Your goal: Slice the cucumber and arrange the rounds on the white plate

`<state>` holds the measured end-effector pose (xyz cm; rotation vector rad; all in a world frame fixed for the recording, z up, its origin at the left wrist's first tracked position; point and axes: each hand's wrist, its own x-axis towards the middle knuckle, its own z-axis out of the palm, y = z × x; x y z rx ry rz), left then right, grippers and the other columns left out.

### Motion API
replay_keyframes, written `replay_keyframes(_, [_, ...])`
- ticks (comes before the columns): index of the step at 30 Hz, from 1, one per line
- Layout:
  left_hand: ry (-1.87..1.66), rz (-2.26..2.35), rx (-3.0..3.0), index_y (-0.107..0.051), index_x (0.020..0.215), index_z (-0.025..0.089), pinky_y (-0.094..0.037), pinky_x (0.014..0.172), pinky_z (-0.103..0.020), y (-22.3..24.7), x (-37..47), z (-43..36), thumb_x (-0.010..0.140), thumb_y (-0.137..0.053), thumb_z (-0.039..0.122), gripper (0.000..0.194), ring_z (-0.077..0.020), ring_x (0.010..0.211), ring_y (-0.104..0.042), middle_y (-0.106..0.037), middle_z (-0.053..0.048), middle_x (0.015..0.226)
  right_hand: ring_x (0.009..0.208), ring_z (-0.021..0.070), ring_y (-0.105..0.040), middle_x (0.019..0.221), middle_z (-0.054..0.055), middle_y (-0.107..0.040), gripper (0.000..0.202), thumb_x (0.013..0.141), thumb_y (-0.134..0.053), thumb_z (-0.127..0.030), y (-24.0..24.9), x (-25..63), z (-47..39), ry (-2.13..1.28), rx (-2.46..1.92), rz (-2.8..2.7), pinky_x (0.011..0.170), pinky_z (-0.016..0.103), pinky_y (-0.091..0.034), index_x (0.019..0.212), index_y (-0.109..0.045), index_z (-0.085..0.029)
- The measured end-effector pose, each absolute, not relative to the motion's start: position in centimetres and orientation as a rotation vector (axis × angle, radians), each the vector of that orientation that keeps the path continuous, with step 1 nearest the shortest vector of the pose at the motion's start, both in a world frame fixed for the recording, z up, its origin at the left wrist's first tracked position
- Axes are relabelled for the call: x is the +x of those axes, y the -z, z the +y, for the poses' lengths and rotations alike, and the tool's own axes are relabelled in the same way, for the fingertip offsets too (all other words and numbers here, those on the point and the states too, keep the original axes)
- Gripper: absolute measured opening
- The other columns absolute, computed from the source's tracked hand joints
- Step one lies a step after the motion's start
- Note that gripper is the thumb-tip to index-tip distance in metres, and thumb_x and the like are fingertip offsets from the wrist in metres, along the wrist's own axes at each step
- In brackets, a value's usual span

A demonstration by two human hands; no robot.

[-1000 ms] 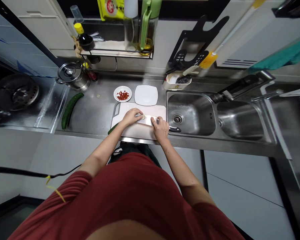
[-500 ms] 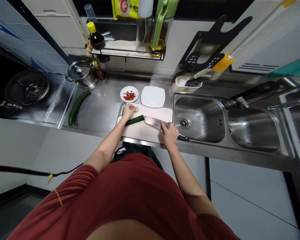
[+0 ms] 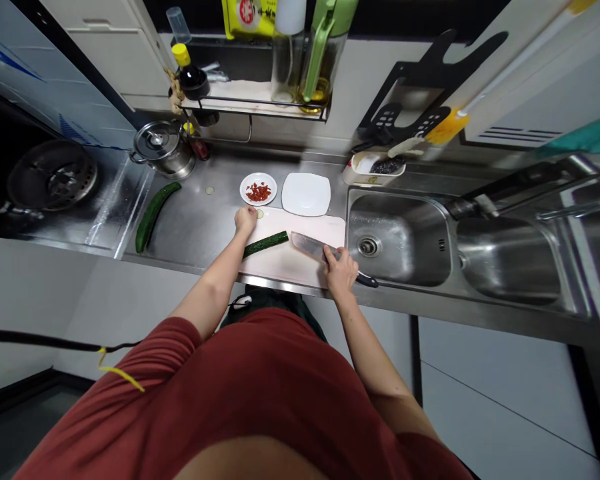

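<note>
My left hand is closed in a pinch at the upper left of the white cutting board, with a pale cucumber slice at its fingertips. A dark green cucumber lies on the board, its cut end to the right and its left end partly behind my left forearm. My right hand grips a kitchen knife, the blade low over the board and slightly apart from the cut end. Beyond the board are a plate of chopped red pieces and a bare white plate.
A whole cucumber and a small slice lie on the steel counter to the left. A lidded pot stands behind. The sink borders the board on the right. Bottles stand on a rack above.
My left hand has moved left along with the cucumber slice, away from the cut end. The knife has shifted slightly right, opening a small gap from the cucumber.
</note>
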<state>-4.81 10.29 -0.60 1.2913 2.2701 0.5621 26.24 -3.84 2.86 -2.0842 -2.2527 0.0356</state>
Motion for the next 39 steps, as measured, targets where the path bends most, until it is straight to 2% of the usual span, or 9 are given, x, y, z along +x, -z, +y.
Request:
replay_keyframes(9, [-0.544,2.287,1.377,-0.067,0.090,0.021,-0.041,0.081,-0.027,0.0,-4.3,10.2,0.080,-0.055,0.017,0.016,-0.0180,0.088,-0.061,-0.070,-0.005,0.092,0.096,0.0220,-0.047,0.125,0.012,-0.046,0.048,0.088,-0.049,-0.020,-3.3,26.1,-4.1,-0.108,-2.101,-2.244,0.077,0.032,-0.029,0.134,-0.054,-0.031])
replay_keyframes(17, [-0.589,2.279,1.432,-0.069,0.080,0.019,-0.042,0.079,-0.029,0.8,-4.9,10.4,0.078,-0.057,0.020,0.013,-0.0201,0.085,-0.061,-0.069,-0.008,0.089,0.095,0.0222,-0.046,0.120,0.012,-0.046,0.050,0.085,-0.047,-0.019,-3.1,26.0,-4.2,-0.143,-2.124,-2.196,0.077,0.031,-0.032,0.134,-0.054,-0.027])
replay_keyframes(24, [-0.861,2.227,1.381,-0.070,0.090,0.019,-0.044,0.077,-0.028,1.2,-4.8,8.9,0.076,-0.062,0.026,0.017,-0.0164,0.078,-0.059,-0.067,-0.003,0.083,0.086,0.0196,-0.047,0.110,0.010,-0.045,0.046,0.087,-0.046,-0.020,-2.5,25.8,-3.6,-0.216,-2.100,-2.083,0.075,0.030,-0.036,0.132,-0.056,-0.024])
replay_keyframes(29, [-1.084,2.042,1.596,-0.069,0.095,0.018,-0.046,0.079,-0.028,0.2,-2.8,6.2,0.082,-0.061,0.028,0.019,-0.0151,0.077,-0.058,-0.064,-0.005,0.090,0.078,0.0175,-0.048,0.103,0.008,-0.045,0.038,0.090,-0.043,-0.025,-2.7,25.0,-2.9,-0.369,-2.040,-1.862,0.071,0.029,-0.040,0.124,-0.061,-0.023])
replay_keyframes(39, [-0.873,1.639,2.152,-0.070,0.100,0.022,-0.045,0.086,-0.030,-0.5,-0.3,1.6,0.090,-0.055,0.032,0.021,-0.0173,0.094,-0.057,-0.063,-0.006,0.097,0.083,0.0192,-0.054,0.094,0.007,-0.053,0.033,0.095,-0.037,-0.034,-4.3,22.6,-1.4,-0.529,-1.690,-1.704,0.075,0.029,-0.044,0.110,-0.062,-0.018])
